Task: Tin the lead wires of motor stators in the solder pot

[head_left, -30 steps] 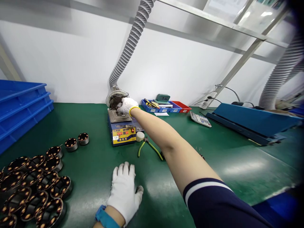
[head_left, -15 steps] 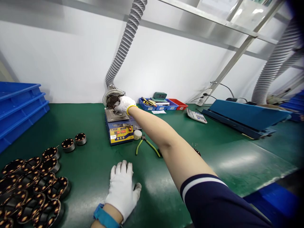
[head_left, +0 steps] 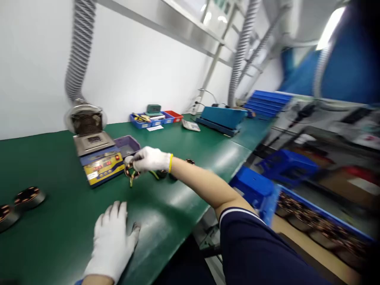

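Note:
Gloved in white, my right hand [head_left: 151, 159] is closed on a ring-shaped motor stator [head_left: 128, 172] with copper windings, held above the table in front of the solder pot [head_left: 103, 165]. Motion blurs the stator, and my fingers cover part of it. Below that hand, the green handles of the pliers [head_left: 154, 174] show in part. More stators lie close behind my right wrist, partly hidden. My left hand [head_left: 109, 239], also gloved, lies flat with its fingers stretched out on the green table [head_left: 68, 213]. Two stators [head_left: 29, 197] sit on the table at the far left.
A fume hose [head_left: 80, 51] ends behind the solder pot, with a purple tray [head_left: 127, 144] beside it. Small parts bins [head_left: 154, 122], a calculator [head_left: 190, 126] and a blue angled device [head_left: 221, 118] stand farther back. At the right, a blue crate [head_left: 279, 204] holds many stators.
My right hand has come back from the solder pot toward me and now holds a stator. The view has swung right. My left hand remains flat on the table.

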Action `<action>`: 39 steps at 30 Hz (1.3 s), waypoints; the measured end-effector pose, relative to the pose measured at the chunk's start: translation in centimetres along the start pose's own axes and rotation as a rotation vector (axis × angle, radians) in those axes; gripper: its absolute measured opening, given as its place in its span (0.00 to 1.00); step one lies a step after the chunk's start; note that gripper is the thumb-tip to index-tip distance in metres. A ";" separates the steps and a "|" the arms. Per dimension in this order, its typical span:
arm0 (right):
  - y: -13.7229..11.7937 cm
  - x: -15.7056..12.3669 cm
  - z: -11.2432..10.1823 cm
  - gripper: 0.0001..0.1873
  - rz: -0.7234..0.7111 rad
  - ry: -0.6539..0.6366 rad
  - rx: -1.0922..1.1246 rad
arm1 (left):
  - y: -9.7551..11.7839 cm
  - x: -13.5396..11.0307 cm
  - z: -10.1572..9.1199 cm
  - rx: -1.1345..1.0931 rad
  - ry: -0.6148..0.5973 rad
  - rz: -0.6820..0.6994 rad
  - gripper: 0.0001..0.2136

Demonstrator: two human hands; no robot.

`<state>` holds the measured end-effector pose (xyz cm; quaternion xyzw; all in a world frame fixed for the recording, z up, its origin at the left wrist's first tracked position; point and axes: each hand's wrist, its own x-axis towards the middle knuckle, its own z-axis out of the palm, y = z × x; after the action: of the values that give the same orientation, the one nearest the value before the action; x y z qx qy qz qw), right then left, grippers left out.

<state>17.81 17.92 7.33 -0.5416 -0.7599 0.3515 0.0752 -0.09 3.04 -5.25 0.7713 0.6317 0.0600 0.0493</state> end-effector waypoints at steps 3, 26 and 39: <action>4.7 -5.8 0.8 0.14 0.192 -0.066 -0.124 | -0.1 0.5 0.7 0.030 0.006 0.017 0.32; 8.3 -10.5 14.9 0.25 -0.718 0.056 -0.346 | 0.0 -8.3 2.7 0.113 0.361 -0.037 0.25; -2.0 2.1 21.4 0.29 -1.095 -0.152 -0.475 | -1.9 -15.3 5.1 0.261 0.748 -0.307 0.17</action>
<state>4.83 9.78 -7.83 -0.0469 -0.9894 0.1199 0.0676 -4.09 -11.54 -11.07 0.5930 0.7161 0.2471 -0.2731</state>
